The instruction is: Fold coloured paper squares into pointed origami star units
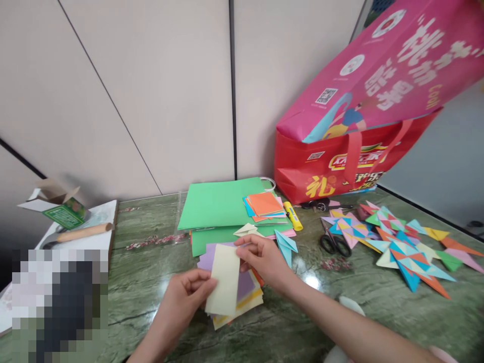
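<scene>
I've got green marbled tabletop (151, 275), pale wall panels (181, 91) far side. Left hand (187, 295), angled inward, pinches cream paper (226, 282) at left edge; right hand (265, 259) pinches far-right corner.

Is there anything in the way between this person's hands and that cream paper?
Nothing visible. The left hand grips the cream paper at its left edge, and the right hand pinches it near the upper right corner. The purple paper lies beneath it, not between it and the hands.
</scene>
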### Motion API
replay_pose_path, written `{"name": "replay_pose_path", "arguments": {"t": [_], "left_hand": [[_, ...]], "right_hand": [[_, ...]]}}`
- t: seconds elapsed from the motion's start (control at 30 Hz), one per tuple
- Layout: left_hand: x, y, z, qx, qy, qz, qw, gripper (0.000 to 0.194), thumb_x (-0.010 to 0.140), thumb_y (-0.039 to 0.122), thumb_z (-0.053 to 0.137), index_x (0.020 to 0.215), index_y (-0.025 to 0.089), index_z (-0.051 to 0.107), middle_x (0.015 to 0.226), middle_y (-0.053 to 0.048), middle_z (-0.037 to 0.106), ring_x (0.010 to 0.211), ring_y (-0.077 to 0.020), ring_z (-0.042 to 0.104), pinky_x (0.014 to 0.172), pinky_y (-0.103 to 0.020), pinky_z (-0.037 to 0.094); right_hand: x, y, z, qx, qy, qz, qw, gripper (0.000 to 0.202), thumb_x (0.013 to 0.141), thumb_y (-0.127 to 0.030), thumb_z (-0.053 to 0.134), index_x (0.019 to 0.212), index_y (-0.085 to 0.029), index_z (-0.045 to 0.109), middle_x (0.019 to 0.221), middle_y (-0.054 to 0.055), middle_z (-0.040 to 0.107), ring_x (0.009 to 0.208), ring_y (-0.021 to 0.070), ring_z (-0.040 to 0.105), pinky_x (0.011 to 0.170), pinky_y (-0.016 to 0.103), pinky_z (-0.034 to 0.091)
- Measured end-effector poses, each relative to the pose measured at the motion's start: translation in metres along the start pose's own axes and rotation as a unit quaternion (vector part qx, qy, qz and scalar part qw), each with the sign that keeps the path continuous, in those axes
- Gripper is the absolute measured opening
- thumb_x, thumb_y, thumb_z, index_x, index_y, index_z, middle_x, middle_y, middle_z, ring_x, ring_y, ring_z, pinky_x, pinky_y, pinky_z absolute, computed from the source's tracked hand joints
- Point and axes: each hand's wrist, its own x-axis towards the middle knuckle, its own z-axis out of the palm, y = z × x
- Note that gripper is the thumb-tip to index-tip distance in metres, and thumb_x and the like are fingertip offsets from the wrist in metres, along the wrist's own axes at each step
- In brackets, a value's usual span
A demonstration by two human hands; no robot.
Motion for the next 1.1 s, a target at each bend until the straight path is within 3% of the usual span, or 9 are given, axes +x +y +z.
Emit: {"name": "replay_pose_path", "arguments": {"t": [0.07,0.23,0.37,0.47,0.53,0.67,0.8,0.93,1.1], "left_hand": [[-0.001,-0.001,0.003,0.006,-0.024,-0.006,1.000,0.024,0.063,0.036,0.072,0.065,0.013,0.067,0.053,-0.002,0.068,0.049,-0.0125,0.058,0.048,-0.020,0.044],[-0.001,-0.002,0.003,-0.016,0.014,0.006,1.000,0.025,0.062,0.036,0.073,0.059,0.013,0.065,0.052,-0.001,0.066,0.048,-0.0109,0.057,0.048,-0.020,0.045],[-0.003,0.000,0.003,-0.038,-0.010,-0.003,0.999,0.025,0.062,0.036,0.074,0.057,0.014,0.063,0.052,-0.001,0.067,0.047,-0.0118,0.058,0.050,-0.022,0.048],[-0.005,0.001,0.004,-0.030,-0.070,-0.003,0.997,0.022,0.063,0.034,0.073,0.069,0.014,0.066,0.060,-0.003,0.070,0.055,-0.0151,0.062,0.054,-0.024,0.050],[-0.005,0.002,0.004,-0.020,-0.085,0.004,0.996,0.026,0.064,0.032,0.073,0.083,0.015,0.067,0.070,-0.004,0.072,0.063,-0.0176,0.064,0.057,-0.025,0.049],[-0.002,0.002,0.000,0.019,-0.023,0.062,0.998,0.025,0.065,0.033,0.070,0.084,0.017,0.067,0.076,-0.005,0.072,0.068,-0.0180,0.063,0.058,-0.023,0.048],[0.000,-0.001,-0.002,0.151,0.007,0.130,0.980,0.014,0.065,0.029,0.068,0.072,0.016,0.069,0.069,-0.004,0.070,0.064,-0.0178,0.061,0.057,-0.023,0.047],[-0.004,-0.001,0.002,0.268,0.047,0.178,0.946,0.014,0.068,0.030,0.065,0.063,0.018,0.070,0.061,-0.003,0.069,0.057,-0.0180,0.060,0.053,-0.023,0.045],[-0.006,0.000,0.005,0.277,0.052,0.206,0.937,0.017,0.070,0.030,0.063,0.059,0.019,0.072,0.058,-0.003,0.070,0.055,-0.0179,0.061,0.053,-0.023,0.044]], "right_hand": [[-0.001,0.001,0.001,0.006,0.007,-0.016,1.000,0.032,0.067,-0.040,0.065,0.083,-0.017,0.050,0.056,-0.006,0.057,0.049,0.0085,0.056,0.050,0.023,0.049],[-0.006,0.005,0.007,0.030,-0.020,-0.046,0.998,0.028,0.072,-0.033,0.062,0.083,-0.021,0.040,0.059,-0.008,0.054,0.054,0.0096,0.056,0.051,0.022,0.049],[-0.007,0.006,0.009,0.026,-0.008,-0.064,0.998,0.023,0.070,-0.028,0.063,0.081,-0.020,0.043,0.061,-0.006,0.055,0.055,0.0101,0.056,0.052,0.023,0.049],[-0.007,0.004,0.008,-0.022,-0.005,-0.067,0.998,0.014,0.070,-0.024,0.062,0.076,-0.018,0.052,0.064,-0.003,0.058,0.058,0.0105,0.056,0.055,0.023,0.048],[-0.009,0.002,0.008,-0.060,-0.014,-0.066,0.996,0.018,0.070,-0.021,0.061,0.086,-0.018,0.054,0.068,-0.001,0.062,0.061,0.0114,0.058,0.057,0.023,0.047],[-0.015,0.000,0.010,-0.174,-0.066,-0.094,0.978,0.011,0.071,-0.015,0.057,0.081,-0.017,0.061,0.069,0.001,0.065,0.061,0.0120,0.057,0.057,0.022,0.044],[-0.019,0.005,0.014,-0.243,-0.106,-0.128,0.956,0.013,0.074,-0.016,0.054,0.074,-0.016,0.067,0.070,0.002,0.066,0.063,0.0121,0.057,0.059,0.021,0.044],[-0.023,0.009,0.017,-0.285,-0.108,-0.126,0.944,0.013,0.074,-0.019,0.054,0.075,-0.016,0.067,0.067,0.002,0.066,0.059,0.0119,0.056,0.057,0.021,0.043],[-0.024,0.005,0.019,-0.316,-0.093,-0.105,0.938,0.010,0.069,-0.016,0.055,0.070,-0.016,0.065,0.063,0.002,0.065,0.057,0.0124,0.056,0.054,0.021,0.041]]}}
